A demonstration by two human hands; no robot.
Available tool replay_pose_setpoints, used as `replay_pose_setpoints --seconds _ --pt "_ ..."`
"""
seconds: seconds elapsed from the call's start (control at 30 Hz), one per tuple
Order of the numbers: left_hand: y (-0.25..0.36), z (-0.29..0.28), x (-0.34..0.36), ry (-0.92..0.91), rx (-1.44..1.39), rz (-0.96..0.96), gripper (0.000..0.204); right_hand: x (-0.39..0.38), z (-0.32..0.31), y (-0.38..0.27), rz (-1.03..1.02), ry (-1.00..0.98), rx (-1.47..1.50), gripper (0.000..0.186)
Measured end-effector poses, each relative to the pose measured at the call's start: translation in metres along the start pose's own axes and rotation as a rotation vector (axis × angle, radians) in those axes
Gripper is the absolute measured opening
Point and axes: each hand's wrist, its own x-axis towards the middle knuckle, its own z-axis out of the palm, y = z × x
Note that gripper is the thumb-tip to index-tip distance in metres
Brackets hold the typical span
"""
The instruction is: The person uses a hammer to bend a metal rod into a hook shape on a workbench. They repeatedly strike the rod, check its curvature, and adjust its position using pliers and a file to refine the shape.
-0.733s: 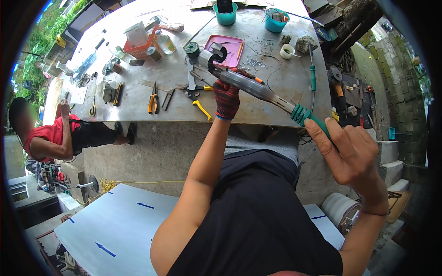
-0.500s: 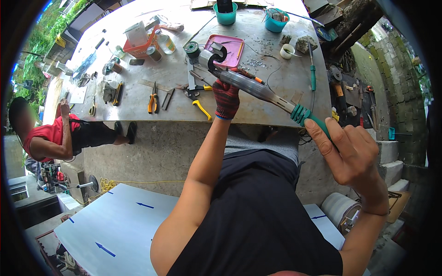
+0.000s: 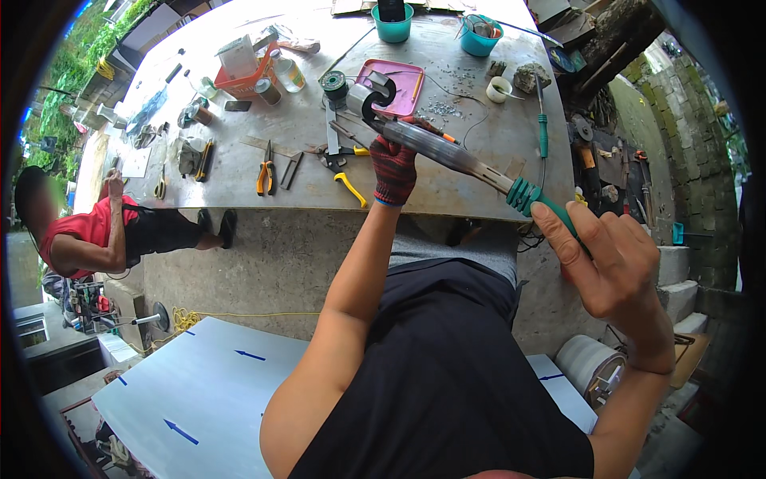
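A large soldering iron (image 3: pixel 447 156) with a metal barrel slants across the front of the table, held in both my hands. My left hand (image 3: pixel 395 172), in a red and black glove, is closed around the barrel from below, its fingers partly hidden behind it. My bare right hand (image 3: pixel 602 251) pinches the ribbed green handle (image 3: pixel 527 197) between thumb and fingers. Beyond the glove, a silvery C-shaped metal piece (image 3: pixel 367 97) curves at the barrel's far end; how it joins the iron is unclear. A pink tray (image 3: pixel 408 86) lies behind it.
Orange pliers (image 3: pixel 265 177) and yellow-handled snips (image 3: pixel 349 189) lie left of my glove. Farther back are a solder spool (image 3: pixel 333 85), a red basket (image 3: pixel 238 85) and teal buckets (image 3: pixel 392 28). A second green-handled soldering iron (image 3: pixel 542 134) lies right. Another person (image 3: pixel 96 231) stands left.
Almost nothing differs. The soldering iron and both my hands have shifted very slightly, the right hand a little lower, with the same grip.
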Motion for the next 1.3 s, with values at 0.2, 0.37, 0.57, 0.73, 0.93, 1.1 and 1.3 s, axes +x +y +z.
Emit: replay_pose_setpoints --seconds 0.2,0.37,0.57,0.73,0.93,1.1,1.3 --pt "-0.003 -0.004 -0.002 0.011 0.007 -0.020 0.031 0.004 -0.006 -0.001 0.074 -0.043 0.058 0.048" --pt "0.005 -0.001 -0.001 -0.026 0.034 -0.008 0.032 0.006 -0.007 -0.002 0.132 -0.044 0.108 0.052" --pt "0.004 -0.001 0.000 -0.003 0.021 -0.022 0.033 0.009 -0.009 -0.006 0.172 -0.051 0.131 0.054" --pt "-0.001 -0.002 -0.001 0.016 -0.013 -0.014 0.034 0.009 -0.009 -0.006 0.183 -0.052 0.142 0.055" --pt "-0.007 -0.007 0.000 0.021 -0.006 0.017 0.036 0.010 -0.007 -0.007 0.225 -0.041 0.201 0.055" --pt "-0.004 -0.009 0.001 0.028 0.054 -0.005 0.038 0.010 -0.007 -0.006 0.249 -0.033 0.242 0.055" --pt "-0.001 -0.007 0.000 0.027 0.083 0.023 0.037 0.009 -0.005 -0.007 0.256 -0.011 0.246 0.054"
